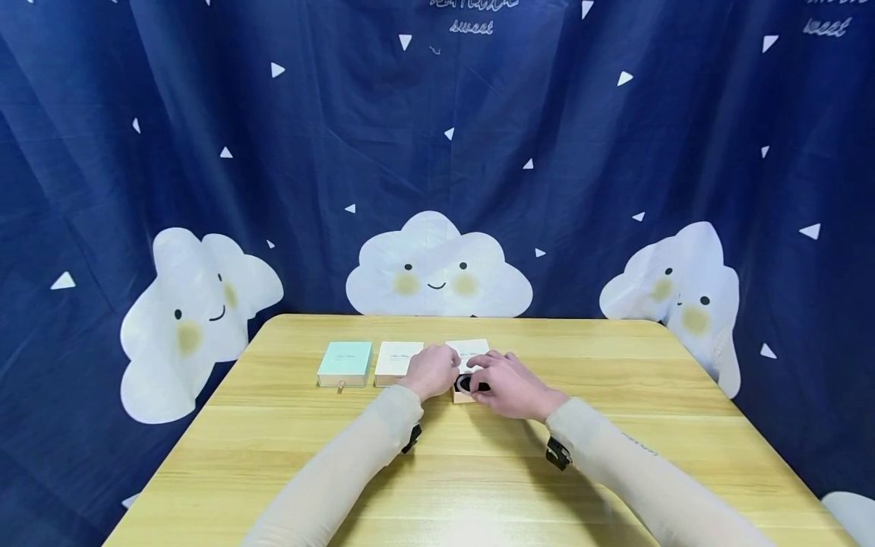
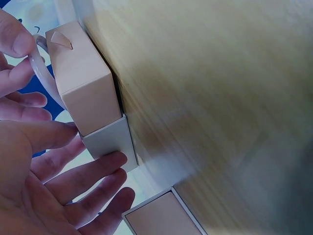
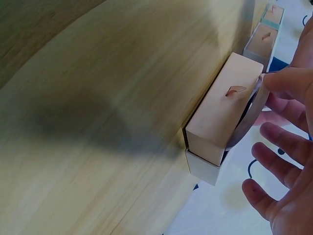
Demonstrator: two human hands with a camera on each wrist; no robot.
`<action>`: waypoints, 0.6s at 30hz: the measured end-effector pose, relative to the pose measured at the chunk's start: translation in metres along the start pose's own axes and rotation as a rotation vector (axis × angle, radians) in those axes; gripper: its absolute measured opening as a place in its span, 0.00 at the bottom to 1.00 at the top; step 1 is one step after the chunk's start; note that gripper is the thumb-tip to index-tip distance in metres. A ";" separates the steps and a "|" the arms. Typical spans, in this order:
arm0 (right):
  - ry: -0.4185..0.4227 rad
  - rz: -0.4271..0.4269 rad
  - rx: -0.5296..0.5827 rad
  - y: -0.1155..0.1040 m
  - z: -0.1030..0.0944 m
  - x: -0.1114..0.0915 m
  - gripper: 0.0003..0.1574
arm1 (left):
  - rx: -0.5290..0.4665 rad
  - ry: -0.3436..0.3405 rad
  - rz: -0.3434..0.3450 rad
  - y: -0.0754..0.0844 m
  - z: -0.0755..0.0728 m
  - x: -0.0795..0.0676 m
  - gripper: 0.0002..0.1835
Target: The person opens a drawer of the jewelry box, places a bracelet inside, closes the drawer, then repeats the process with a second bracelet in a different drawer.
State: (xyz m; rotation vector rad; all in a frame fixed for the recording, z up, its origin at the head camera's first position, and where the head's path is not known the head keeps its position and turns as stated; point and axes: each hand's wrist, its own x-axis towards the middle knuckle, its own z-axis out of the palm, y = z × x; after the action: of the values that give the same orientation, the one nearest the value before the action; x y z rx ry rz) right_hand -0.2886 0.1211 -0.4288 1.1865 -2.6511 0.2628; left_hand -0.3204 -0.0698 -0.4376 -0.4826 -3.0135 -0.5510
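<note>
A small drawer box stands near the middle of the table, its white sleeve [image 1: 472, 347] at the back and its pale pink drawer [image 2: 88, 90] slid partly out toward me. My left hand [image 1: 433, 372] grips the sleeve from the left, thumb on top near the drawer and fingers along the side. Between thumb and forefinger, my right hand [image 1: 509, 386] pinches a pale bangle [image 3: 253, 118], tilted up at the drawer's open top. Its lower part sits at the drawer's edge. The other right fingers are spread apart. A ribbon tab [image 3: 235, 91] sticks out of the drawer front.
To the left, a closed white box [image 1: 396, 357] and a mint green box [image 1: 345, 361] stand in a row with the open one on the wooden table [image 1: 465, 486]. A dark blue curtain [image 1: 437, 167] with cloud prints hangs behind the table's far edge.
</note>
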 end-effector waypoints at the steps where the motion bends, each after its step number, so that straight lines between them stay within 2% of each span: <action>1: 0.006 -0.002 -0.003 0.000 0.001 0.000 0.04 | -0.001 0.000 0.001 0.000 0.000 0.000 0.13; 10: 0.019 -0.018 0.009 0.000 0.003 0.002 0.06 | 0.014 0.003 0.001 0.000 0.000 -0.001 0.14; 18: 0.030 -0.033 0.016 0.000 0.006 0.005 0.04 | 0.012 0.004 0.008 0.000 0.001 0.000 0.13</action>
State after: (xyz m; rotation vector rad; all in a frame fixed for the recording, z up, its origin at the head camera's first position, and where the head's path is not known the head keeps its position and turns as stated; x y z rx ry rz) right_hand -0.2931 0.1162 -0.4327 1.2210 -2.6060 0.2934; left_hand -0.3205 -0.0701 -0.4383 -0.4917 -3.0084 -0.5317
